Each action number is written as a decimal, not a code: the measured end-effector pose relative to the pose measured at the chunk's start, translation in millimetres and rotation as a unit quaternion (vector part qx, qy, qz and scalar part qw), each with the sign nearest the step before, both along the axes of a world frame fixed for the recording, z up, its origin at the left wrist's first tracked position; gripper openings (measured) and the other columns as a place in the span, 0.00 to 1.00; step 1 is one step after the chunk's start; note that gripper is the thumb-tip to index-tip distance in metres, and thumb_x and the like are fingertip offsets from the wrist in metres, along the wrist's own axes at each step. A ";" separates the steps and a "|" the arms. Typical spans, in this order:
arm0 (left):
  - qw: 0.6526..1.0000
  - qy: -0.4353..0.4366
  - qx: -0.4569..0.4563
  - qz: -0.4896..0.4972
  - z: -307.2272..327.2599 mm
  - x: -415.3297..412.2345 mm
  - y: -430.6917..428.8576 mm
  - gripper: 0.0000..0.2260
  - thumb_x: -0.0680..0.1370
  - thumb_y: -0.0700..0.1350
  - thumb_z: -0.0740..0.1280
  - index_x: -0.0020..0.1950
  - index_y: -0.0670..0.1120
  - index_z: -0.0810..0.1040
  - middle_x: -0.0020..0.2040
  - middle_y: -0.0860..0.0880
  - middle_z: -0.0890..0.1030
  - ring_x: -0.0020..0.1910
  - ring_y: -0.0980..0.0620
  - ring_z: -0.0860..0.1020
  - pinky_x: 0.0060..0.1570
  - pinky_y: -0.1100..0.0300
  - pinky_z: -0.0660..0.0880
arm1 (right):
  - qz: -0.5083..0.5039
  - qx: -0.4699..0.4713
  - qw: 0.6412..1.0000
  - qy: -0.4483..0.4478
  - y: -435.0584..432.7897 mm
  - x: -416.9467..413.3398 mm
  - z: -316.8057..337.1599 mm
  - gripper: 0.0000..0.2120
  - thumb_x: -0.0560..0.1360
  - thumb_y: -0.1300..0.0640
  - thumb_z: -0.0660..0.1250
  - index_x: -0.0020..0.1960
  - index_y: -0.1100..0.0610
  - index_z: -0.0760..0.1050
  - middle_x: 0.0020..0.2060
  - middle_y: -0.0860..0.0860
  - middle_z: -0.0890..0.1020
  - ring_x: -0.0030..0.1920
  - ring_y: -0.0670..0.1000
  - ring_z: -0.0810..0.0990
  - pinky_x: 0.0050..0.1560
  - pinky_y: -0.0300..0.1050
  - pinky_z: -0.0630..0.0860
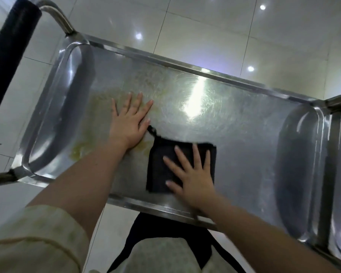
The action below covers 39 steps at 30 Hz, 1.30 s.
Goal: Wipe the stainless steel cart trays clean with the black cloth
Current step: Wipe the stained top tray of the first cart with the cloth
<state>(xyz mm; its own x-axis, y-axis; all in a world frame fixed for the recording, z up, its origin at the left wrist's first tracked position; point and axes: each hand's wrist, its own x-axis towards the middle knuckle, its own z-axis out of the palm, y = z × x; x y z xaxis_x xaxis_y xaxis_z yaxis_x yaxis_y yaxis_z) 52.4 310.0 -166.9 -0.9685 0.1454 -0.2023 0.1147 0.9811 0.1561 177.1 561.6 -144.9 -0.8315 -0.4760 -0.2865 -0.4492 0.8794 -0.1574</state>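
Pressing flat on the black cloth (pixel 158 166), the right hand (pixel 193 180) had its fingers straight and spread, gripping nothing and only pushing the folded cloth down onto the tray (pixel 244 134). The cloth lay about midway along the tray, close to its near rim (pixel 146 205). The left hand (pixel 129 123), also flat with its fingers apart, rested bare on the tray left of its middle.

A yellowish smear (pixel 79 150) spread from the tray's middle toward its left end and up toward its far rim. By that, the wiping looked barely begun on that half. The tray's right half looked cleaner, though glare at the tray's centre made this hard to judge. Any lower trays were out of sight.

Open steel ran toward both ends of the tray and to its far rim. The raised rims and rounded corners would probably hold residue. A padded handle (pixel 12 46) stood beyond the tray's left end.
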 end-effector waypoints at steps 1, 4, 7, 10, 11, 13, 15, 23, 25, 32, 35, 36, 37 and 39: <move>1.000 0.005 -0.002 0.001 -0.5 0.3 0.1 0.26 0.80 0.61 0.45 0.80 0.62 0.50 0.81 0.53 0.48 0.80 0.47 0.44 0.73 0.36 0.36 | -0.020 0.006 1.000 0.013 -1.4 -32.6 -2.2 0.33 0.76 0.29 0.50 0.78 0.35 0.49 0.80 0.46 0.51 0.78 0.66 0.42 0.70 0.75 0.45; 1.000 0.015 -0.007 0.004 -1.0 2.0 0.6 0.26 0.80 0.61 0.45 0.80 0.62 0.51 0.81 0.53 0.49 0.80 0.47 0.45 0.73 0.36 0.38 | -0.110 0.036 0.993 0.006 -4.3 -138.7 -4.8 0.32 0.76 0.28 0.43 0.77 0.33 0.39 0.80 0.44 0.41 0.77 0.64 0.34 0.71 0.72 0.34; 1.000 0.012 -0.010 0.013 -0.8 1.9 0.9 0.26 0.81 0.61 0.44 0.80 0.62 0.49 0.81 0.53 0.47 0.80 0.48 0.44 0.74 0.37 0.36 | -0.170 0.049 0.984 -0.015 -6.1 -201.3 -2.4 0.33 0.76 0.27 0.43 0.77 0.33 0.37 0.79 0.44 0.38 0.76 0.65 0.33 0.70 0.71 0.32; 1.000 0.009 -0.015 0.010 -1.2 0.8 0.7 0.25 0.82 0.60 0.44 0.80 0.62 0.47 0.81 0.54 0.45 0.80 0.48 0.42 0.72 0.38 0.33 | -0.172 0.061 0.983 -0.021 -6.9 -208.1 -1.5 0.33 0.76 0.27 0.42 0.77 0.34 0.36 0.79 0.44 0.37 0.76 0.65 0.32 0.70 0.71 0.32; 1.000 0.011 -0.013 0.008 -1.3 1.0 0.6 0.25 0.82 0.60 0.44 0.80 0.62 0.47 0.81 0.54 0.45 0.80 0.48 0.42 0.72 0.38 0.33 | -0.169 0.065 0.983 -0.019 -7.2 -203.8 -1.0 0.33 0.76 0.27 0.41 0.77 0.34 0.36 0.79 0.44 0.37 0.76 0.66 0.32 0.70 0.71 0.33; 1.000 0.017 -0.003 0.005 -0.9 0.5 0.7 0.26 0.81 0.61 0.45 0.80 0.62 0.49 0.81 0.53 0.47 0.80 0.47 0.44 0.72 0.37 0.35 | -0.166 0.066 0.984 -0.024 -9.4 -192.6 1.3 0.33 0.76 0.27 0.41 0.77 0.35 0.35 0.79 0.44 0.36 0.75 0.65 0.31 0.70 0.72 0.33; 1.000 0.018 0.000 0.002 -0.6 0.0 1.2 0.26 0.81 0.61 0.45 0.80 0.62 0.50 0.81 0.52 0.49 0.80 0.46 0.44 0.72 0.35 0.36 | -0.164 0.064 0.984 -0.031 -13.4 -174.5 3.4 0.33 0.76 0.27 0.41 0.77 0.35 0.34 0.78 0.44 0.36 0.75 0.65 0.31 0.69 0.73 0.32; 1.000 -0.011 0.013 -0.010 4.6 -1.0 -3.7 0.26 0.82 0.59 0.47 0.80 0.61 0.47 0.81 0.52 0.44 0.80 0.47 0.41 0.72 0.35 0.34 | -0.175 0.046 0.984 0.005 -43.5 -30.5 -2.4 0.34 0.76 0.28 0.43 0.78 0.37 0.40 0.80 0.46 0.43 0.76 0.65 0.34 0.70 0.73 0.35; 0.999 -0.020 0.014 -0.021 6.4 -0.4 -5.8 0.26 0.82 0.60 0.46 0.80 0.61 0.45 0.81 0.52 0.43 0.79 0.46 0.40 0.71 0.34 0.33 | -0.185 0.045 0.982 0.008 -55.3 5.5 -4.2 0.34 0.77 0.28 0.44 0.79 0.38 0.44 0.80 0.47 0.47 0.77 0.66 0.38 0.71 0.74 0.38; 0.994 -0.060 0.091 -0.007 18.7 -7.8 -13.5 0.25 0.83 0.54 0.53 0.80 0.60 0.52 0.81 0.52 0.47 0.80 0.46 0.42 0.73 0.39 0.34 | -0.189 0.054 0.981 -0.004 -85.7 64.9 1.6 0.33 0.78 0.29 0.45 0.80 0.40 0.47 0.80 0.49 0.51 0.77 0.68 0.43 0.70 0.75 0.43; 0.986 -0.056 0.153 -0.034 26.4 -17.7 -38.1 0.25 0.82 0.49 0.56 0.80 0.57 0.55 0.81 0.50 0.53 0.80 0.43 0.45 0.75 0.39 0.39 | -0.166 0.059 0.984 -0.020 -86.6 66.6 3.4 0.33 0.78 0.29 0.42 0.80 0.40 0.46 0.80 0.49 0.50 0.77 0.68 0.43 0.70 0.76 0.44; 0.988 -0.047 0.137 -0.058 27.1 -22.6 -51.8 0.25 0.83 0.49 0.56 0.80 0.56 0.56 0.81 0.49 0.54 0.80 0.43 0.46 0.75 0.39 0.40 | -0.161 0.060 0.985 -0.024 -86.4 66.1 3.8 0.33 0.78 0.29 0.42 0.80 0.40 0.46 0.80 0.49 0.50 0.77 0.68 0.43 0.70 0.76 0.44; 0.991 -0.033 0.100 -0.082 27.2 -28.0 -66.9 0.24 0.83 0.50 0.55 0.80 0.55 0.56 0.81 0.49 0.54 0.80 0.43 0.46 0.74 0.38 0.40 | -0.159 0.061 0.985 -0.026 -86.6 65.4 4.5 0.33 0.78 0.29 0.42 0.80 0.41 0.47 0.80 0.49 0.50 0.77 0.68 0.43 0.70 0.76 0.45; 0.994 -0.017 0.030 -0.100 26.0 -38.5 -96.1 0.24 0.84 0.54 0.52 0.80 0.54 0.55 0.81 0.48 0.53 0.80 0.43 0.46 0.73 0.36 0.39 | -0.156 0.063 0.985 -0.026 -86.9 64.5 5.5 0.33 0.78 0.30 0.42 0.80 0.41 0.47 0.80 0.49 0.51 0.77 0.68 0.44 0.69 0.76 0.46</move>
